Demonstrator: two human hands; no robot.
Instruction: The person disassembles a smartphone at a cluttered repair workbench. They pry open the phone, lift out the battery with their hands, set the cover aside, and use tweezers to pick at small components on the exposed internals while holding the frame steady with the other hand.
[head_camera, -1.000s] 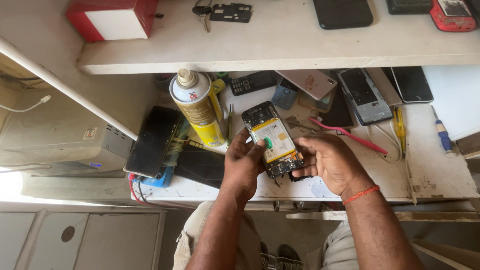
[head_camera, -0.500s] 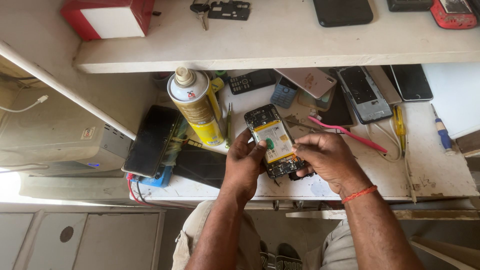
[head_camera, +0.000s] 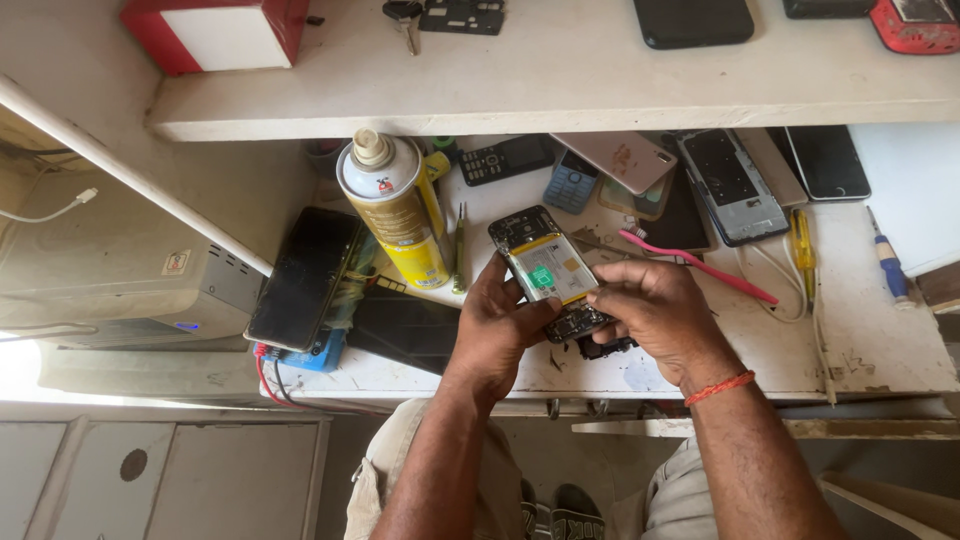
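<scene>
The opened black smartphone with its yellow-edged battery showing (head_camera: 547, 272) has barely shifted over the white bench (head_camera: 880, 350), left hand (head_camera: 497, 325) still cupping it, right hand (head_camera: 655, 310) now pinching its lower end, beside the yellow spray can (head_camera: 395, 210).

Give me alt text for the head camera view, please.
Both hands, left hand and right hand, hold an opened phone with its battery exposed, over a cluttered white workbench. A yellow spray can, a pink tool and other phones lie around.
</scene>
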